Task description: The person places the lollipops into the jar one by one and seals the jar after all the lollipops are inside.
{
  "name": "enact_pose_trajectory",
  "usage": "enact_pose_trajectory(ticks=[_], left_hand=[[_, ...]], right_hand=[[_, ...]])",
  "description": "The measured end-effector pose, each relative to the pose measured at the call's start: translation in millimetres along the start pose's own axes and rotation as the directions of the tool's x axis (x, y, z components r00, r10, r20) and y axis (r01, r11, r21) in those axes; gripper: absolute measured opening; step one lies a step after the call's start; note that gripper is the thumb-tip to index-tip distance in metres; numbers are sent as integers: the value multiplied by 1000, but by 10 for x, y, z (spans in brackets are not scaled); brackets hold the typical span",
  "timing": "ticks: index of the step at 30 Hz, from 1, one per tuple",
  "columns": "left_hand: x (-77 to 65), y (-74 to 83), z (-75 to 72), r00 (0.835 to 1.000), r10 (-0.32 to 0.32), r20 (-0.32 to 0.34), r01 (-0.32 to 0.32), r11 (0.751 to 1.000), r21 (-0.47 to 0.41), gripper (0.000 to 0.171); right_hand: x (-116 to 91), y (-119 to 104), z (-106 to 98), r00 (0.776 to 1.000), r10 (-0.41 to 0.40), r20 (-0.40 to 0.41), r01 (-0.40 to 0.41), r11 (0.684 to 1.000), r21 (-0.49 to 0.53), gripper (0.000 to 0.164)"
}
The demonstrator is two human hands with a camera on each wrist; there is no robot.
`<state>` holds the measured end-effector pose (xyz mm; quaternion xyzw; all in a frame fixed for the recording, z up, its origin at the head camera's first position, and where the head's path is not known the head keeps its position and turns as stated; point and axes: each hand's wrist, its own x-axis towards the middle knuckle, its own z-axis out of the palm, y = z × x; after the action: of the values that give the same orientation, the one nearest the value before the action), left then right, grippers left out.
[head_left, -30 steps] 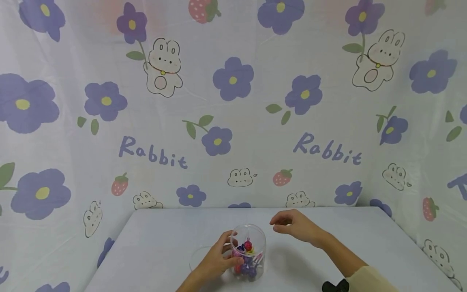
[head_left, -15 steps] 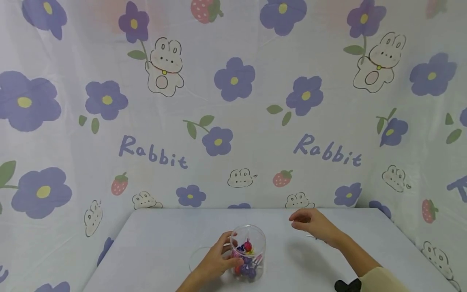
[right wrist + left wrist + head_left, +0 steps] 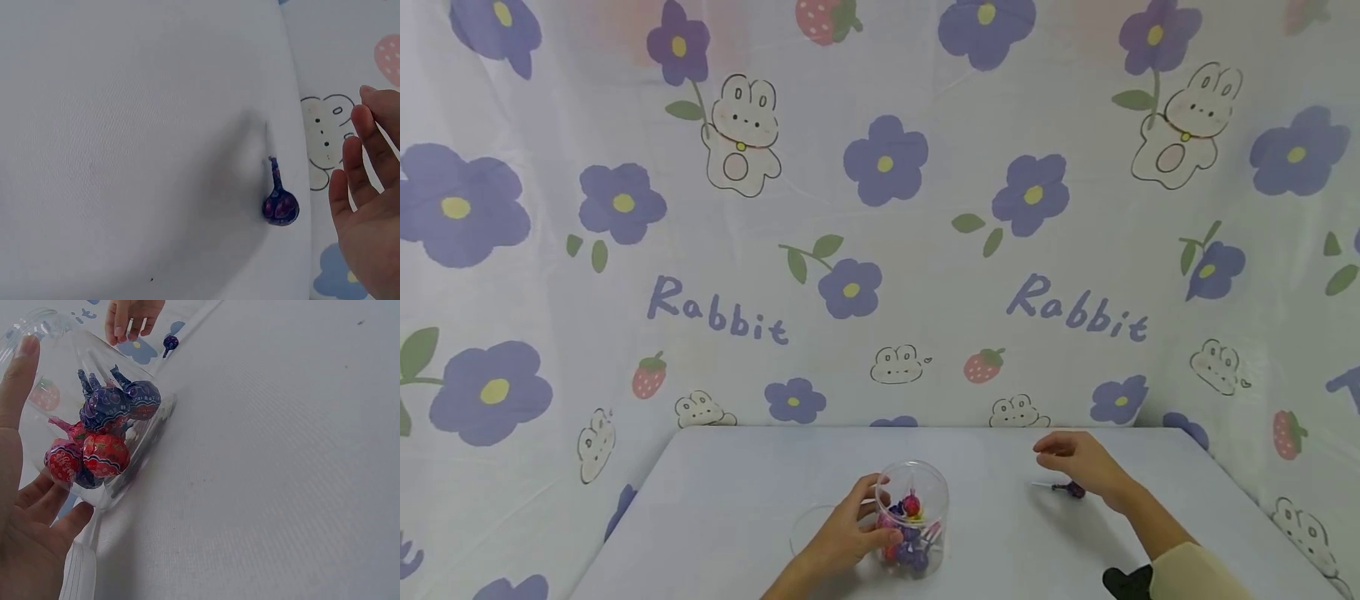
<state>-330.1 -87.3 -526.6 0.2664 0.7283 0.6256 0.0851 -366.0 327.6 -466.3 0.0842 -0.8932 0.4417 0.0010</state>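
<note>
A clear round jar (image 3: 912, 533) without a cover stands on the table, holding several wrapped lollipops (image 3: 103, 437) in purple, red and pink. Around its left side curls my left hand (image 3: 844, 533), thumb in front and fingers behind. A single dark purple lollipop (image 3: 1071, 490) lies apart on the table to the right, its white stick pointing left. My right hand (image 3: 1086, 467) hovers just above and beyond this lollipop, fingers loosely bent and holding nothing. In the right wrist view, the lollipop (image 3: 280, 206) and the hand (image 3: 372, 200) are separated by a gap.
The white table (image 3: 737, 475) reaches back to a fabric wall (image 3: 925, 250) printed with flowers, rabbits and strawberries. What looks like a thin transparent round lid (image 3: 805, 521) lies left of the jar, partly behind the left forearm.
My right hand has moved to the right, away from the jar. The purple lollipop on the table has come into view beneath it. My left hand stays on the jar.
</note>
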Motion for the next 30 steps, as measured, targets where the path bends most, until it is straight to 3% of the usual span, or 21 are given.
enact_pose_trajectory(ticks=[10, 18, 24, 30], left_hand=[[5, -19, -5, 1000, 0, -2, 0, 1000, 9, 77], [10, -18, -19, 1000, -11, -1, 11, 1000, -6, 77], [15, -23, -22, 1000, -28, -6, 28, 1000, -5, 77], [21, -38, -24, 999, -44, -13, 44, 999, 2, 77]], right_hand=[[39, 307, 31, 997, 75, -18, -76, 996, -52, 26], [124, 506, 154, 999, 20, -28, -24, 986, -166, 21], [147, 523, 256, 996, -43, -74, 21, 961, -274, 14], [157, 482, 271, 997, -78, -28, 64, 933, -354, 8]])
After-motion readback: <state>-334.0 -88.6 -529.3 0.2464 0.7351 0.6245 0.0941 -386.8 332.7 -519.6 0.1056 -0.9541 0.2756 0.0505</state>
